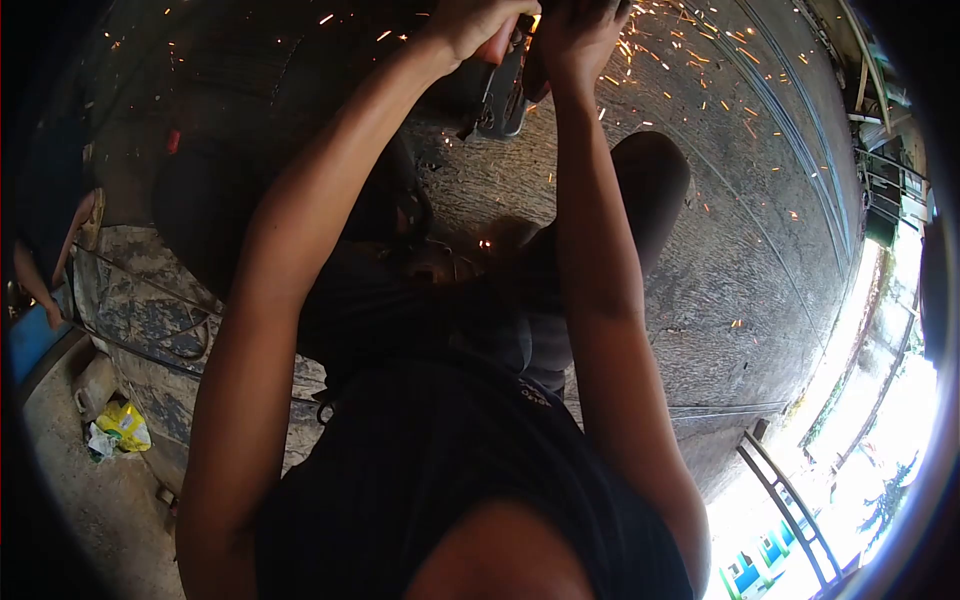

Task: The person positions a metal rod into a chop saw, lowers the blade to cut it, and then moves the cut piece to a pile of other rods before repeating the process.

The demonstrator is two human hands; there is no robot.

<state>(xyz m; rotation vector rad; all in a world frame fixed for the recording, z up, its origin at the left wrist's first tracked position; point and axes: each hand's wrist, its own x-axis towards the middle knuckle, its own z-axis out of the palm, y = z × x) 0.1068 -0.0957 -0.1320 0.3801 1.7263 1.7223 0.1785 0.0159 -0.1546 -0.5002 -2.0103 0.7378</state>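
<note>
A person in dark clothing crouches over a rough grey floor [720, 250], seen from the head looking down, both bare forearms reaching to the far edge of the view. There, between the hands, is a reddish tool [496, 46], with a grey metal part [509, 112] just nearer. Bright sparks [700, 52] scatter mostly to the far right, some to the far left; a small glow [486, 243] shows down between the legs.

Doing this well, I judge, calls for a steady two-handed hold, fingers well off the spot where the sparks start, and the spray aimed away from the bare arms and the right knee [652, 175], which is near it.

As for the grip, the left hand [478, 26] appears closed around the reddish tool, with little gap, though its fingertips are partly cut off. The right hand [582, 40] is just to the right, its back showing; whether it grips or only presses, I cannot tell.

Long thin rods [800, 135] lie at far right. At left are a yellow packet [126, 426] and another person's hand [52, 312].
</note>
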